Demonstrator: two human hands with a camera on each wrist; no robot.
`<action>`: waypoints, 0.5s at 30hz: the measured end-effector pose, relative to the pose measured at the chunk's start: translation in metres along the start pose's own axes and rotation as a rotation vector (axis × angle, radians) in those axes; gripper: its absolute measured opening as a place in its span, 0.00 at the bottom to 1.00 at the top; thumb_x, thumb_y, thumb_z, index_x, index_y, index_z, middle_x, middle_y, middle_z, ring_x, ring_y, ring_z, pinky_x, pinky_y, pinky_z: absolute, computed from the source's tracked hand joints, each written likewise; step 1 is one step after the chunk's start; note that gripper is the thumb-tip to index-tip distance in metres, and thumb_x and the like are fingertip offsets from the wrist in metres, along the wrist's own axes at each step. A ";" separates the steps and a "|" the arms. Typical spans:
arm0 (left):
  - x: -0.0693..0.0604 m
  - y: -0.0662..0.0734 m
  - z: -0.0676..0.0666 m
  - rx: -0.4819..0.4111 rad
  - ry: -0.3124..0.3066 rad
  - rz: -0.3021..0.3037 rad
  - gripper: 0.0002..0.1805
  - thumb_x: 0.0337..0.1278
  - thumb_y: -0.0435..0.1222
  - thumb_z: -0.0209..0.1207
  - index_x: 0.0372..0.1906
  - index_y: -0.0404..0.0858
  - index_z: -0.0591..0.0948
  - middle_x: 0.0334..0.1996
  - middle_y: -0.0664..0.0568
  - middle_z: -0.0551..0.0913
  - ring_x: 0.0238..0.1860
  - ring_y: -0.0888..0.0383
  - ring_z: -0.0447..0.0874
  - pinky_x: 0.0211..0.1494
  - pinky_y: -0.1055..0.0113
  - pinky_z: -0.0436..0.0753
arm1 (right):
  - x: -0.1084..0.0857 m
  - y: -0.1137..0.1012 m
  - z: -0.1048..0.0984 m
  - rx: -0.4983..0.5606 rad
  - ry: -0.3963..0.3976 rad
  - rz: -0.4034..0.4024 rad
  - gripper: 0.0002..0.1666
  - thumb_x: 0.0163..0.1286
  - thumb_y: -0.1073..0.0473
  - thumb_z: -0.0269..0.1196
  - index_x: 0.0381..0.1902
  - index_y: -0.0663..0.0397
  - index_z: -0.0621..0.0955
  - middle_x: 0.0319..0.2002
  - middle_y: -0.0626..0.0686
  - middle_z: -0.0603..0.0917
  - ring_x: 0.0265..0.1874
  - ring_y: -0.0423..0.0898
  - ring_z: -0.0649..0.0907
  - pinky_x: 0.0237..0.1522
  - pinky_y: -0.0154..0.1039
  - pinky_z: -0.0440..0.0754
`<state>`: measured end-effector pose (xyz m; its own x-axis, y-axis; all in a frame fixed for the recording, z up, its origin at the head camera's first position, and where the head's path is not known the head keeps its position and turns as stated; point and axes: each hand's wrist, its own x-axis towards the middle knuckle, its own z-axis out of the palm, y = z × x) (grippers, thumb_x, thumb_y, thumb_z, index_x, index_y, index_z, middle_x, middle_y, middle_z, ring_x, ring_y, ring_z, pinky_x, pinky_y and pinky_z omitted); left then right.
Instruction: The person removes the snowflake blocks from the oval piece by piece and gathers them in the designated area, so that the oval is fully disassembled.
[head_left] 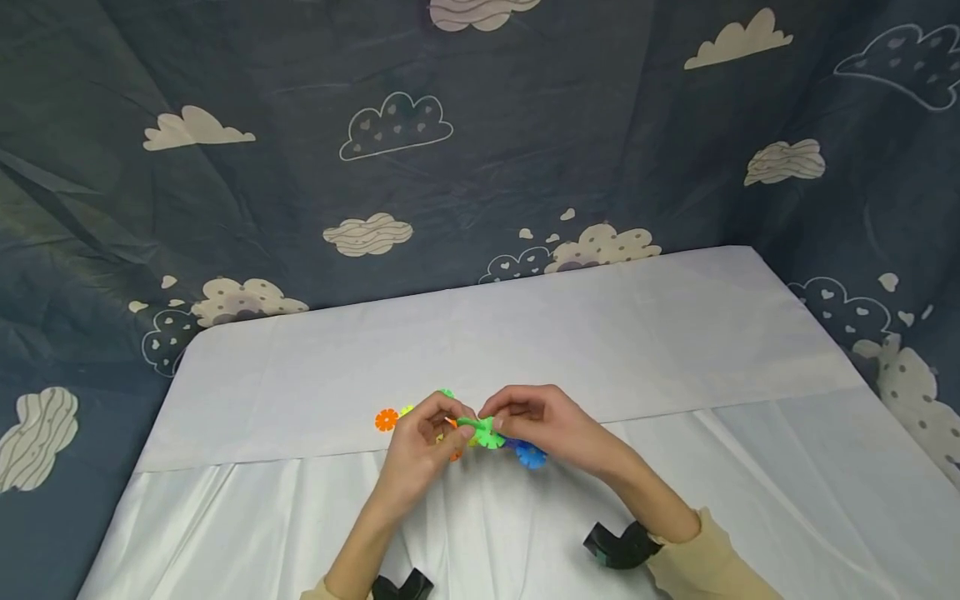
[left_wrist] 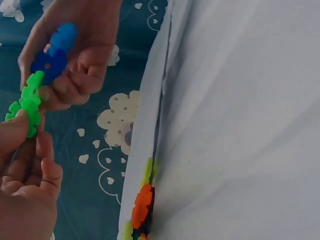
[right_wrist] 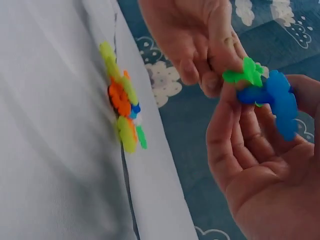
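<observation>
Over the white table, both hands meet at a small chain of notched plastic snowflake discs. My left hand (head_left: 416,454) pinches a green disc (left_wrist: 31,102) between thumb and fingers. Joined to the green pieces are a dark blue disc (left_wrist: 49,65) and a lighter blue disc (right_wrist: 285,107). The right hand (head_left: 551,425) holds the blue end, its fingertips close against the green part. In the head view the light blue disc (head_left: 531,455) hangs below the right fingers. Fingers partly hide where the discs join.
Loose discs lie on the table beyond the left hand, among them an orange disc (head_left: 386,419) and a yellow disc (right_wrist: 127,135). White cloth (head_left: 525,350) covers the table, with a seam across it. A dark cloud-print curtain (head_left: 300,183) stands behind.
</observation>
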<state>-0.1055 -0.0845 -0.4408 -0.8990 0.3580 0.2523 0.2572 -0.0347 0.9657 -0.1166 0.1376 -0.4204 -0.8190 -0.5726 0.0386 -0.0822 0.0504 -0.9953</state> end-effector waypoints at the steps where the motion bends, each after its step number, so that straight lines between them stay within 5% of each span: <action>1: 0.000 0.000 0.001 0.022 0.000 0.025 0.04 0.63 0.27 0.61 0.39 0.37 0.79 0.39 0.45 0.81 0.35 0.52 0.78 0.37 0.67 0.78 | 0.000 0.000 0.000 0.012 0.002 0.003 0.09 0.73 0.62 0.59 0.48 0.56 0.82 0.34 0.58 0.83 0.25 0.47 0.77 0.29 0.35 0.77; 8: 0.000 0.008 0.002 0.290 0.020 0.143 0.10 0.57 0.26 0.65 0.38 0.45 0.83 0.35 0.51 0.84 0.31 0.56 0.75 0.31 0.67 0.72 | 0.000 0.000 0.001 0.031 0.032 0.007 0.07 0.69 0.63 0.63 0.44 0.58 0.84 0.34 0.58 0.84 0.33 0.62 0.79 0.35 0.37 0.79; 15: 0.002 0.030 0.007 0.334 -0.027 0.314 0.11 0.49 0.19 0.66 0.34 0.36 0.81 0.32 0.49 0.83 0.32 0.57 0.74 0.32 0.61 0.73 | -0.001 -0.003 0.003 -0.014 0.041 -0.039 0.05 0.69 0.65 0.63 0.41 0.57 0.84 0.31 0.56 0.83 0.28 0.60 0.78 0.31 0.36 0.78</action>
<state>-0.0971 -0.0784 -0.4122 -0.7506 0.4024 0.5241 0.6202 0.1553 0.7689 -0.1135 0.1357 -0.4179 -0.8376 -0.5403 0.0810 -0.1219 0.0403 -0.9917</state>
